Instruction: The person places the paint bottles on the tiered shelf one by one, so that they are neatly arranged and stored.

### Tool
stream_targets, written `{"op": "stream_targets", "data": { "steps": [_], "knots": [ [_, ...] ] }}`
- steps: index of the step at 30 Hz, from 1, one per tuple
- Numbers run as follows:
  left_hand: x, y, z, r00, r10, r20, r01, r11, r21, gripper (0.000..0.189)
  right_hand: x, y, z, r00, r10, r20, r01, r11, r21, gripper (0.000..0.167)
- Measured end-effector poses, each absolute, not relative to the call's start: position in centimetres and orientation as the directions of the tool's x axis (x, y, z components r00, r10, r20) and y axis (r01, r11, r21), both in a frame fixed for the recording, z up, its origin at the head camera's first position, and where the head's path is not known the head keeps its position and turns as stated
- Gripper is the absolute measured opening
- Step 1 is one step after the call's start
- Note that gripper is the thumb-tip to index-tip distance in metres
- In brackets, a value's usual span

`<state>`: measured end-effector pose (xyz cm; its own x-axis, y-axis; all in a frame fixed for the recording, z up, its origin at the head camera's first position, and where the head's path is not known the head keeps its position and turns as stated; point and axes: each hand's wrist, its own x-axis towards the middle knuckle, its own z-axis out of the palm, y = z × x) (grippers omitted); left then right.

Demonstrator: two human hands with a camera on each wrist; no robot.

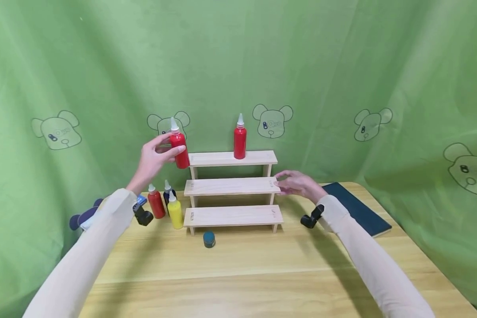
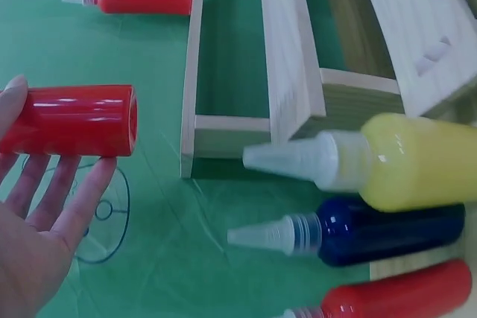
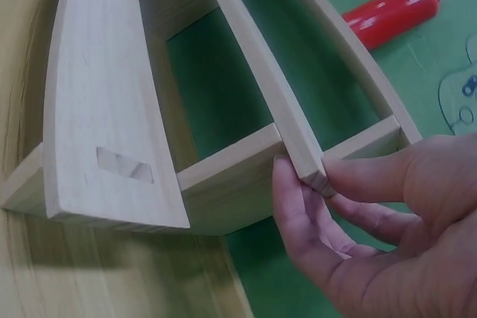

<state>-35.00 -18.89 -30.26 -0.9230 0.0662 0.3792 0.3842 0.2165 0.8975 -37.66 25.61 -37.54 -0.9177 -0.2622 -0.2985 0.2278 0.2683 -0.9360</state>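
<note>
In my left hand (image 1: 153,157) a red squeeze bottle (image 1: 179,152) is gripped between thumb and fingers, upright and raised by the left end of the top shelf. The left wrist view shows its round base (image 2: 133,121) free of the hand. My right hand (image 1: 298,184) pinches the right end of the middle tier of a three-step wooden shelf (image 1: 230,186), thumb above and fingers beneath. Another red squeeze bottle (image 1: 240,142) stands on the top tier, right of its middle.
Left of the shelf stand a red bottle (image 1: 156,203), a dark blue bottle (image 1: 167,194) and a yellow bottle (image 1: 176,214). A small dark jar (image 1: 209,239) sits before the bottom tier. On the right lies a dark flat book-like object (image 1: 357,210). Green cloth (image 1: 222,66) hangs behind the table.
</note>
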Motion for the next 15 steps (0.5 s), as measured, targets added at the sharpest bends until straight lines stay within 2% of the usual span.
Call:
{"op": "stream_targets", "data": {
  "steps": [6, 15],
  "knots": [
    [-36.4, -17.4, -30.3, -0.914, 0.096, 0.395, 0.406, 0.187, 0.895, 0.062, -37.7, 25.3, -37.2, -0.92, -0.254, -0.299, 0.215, 0.311, -0.926, 0.058],
    [-38.5, -15.2, -30.0, -0.935, 0.11, 0.336, 0.348, 0.115, 0.93, 0.064, -37.5, 25.5, -37.1, -0.913, -0.257, -0.318, 0.243, 0.285, -0.927, 0.058]
  ]
}}
